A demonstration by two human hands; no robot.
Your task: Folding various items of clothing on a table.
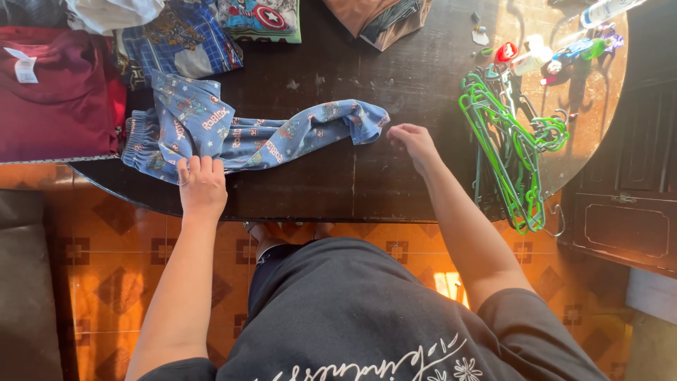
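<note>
A small white rectangular neck label (25, 68) is sewn inside the collar of the maroon shirt (60, 106) at the worktop's far left. At the far right corner, a clear plastic bottle's pale wrap label (605, 10) shows.

Blue printed pyjama trousers (261, 134) between the hands on a dark brown tabletop (367, 183), bright green hangers (515, 148) beyond the right hand (412, 144), maroon shirt (56, 99) past the left hand (201, 187).

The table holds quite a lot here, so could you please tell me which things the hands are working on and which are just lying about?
In hand:
- blue printed pyjama trousers
- left hand, pressing on them
- right hand, beside the leg end

Lying about:
- maroon shirt
- blue checked garment
- green hangers
- small toys
</note>
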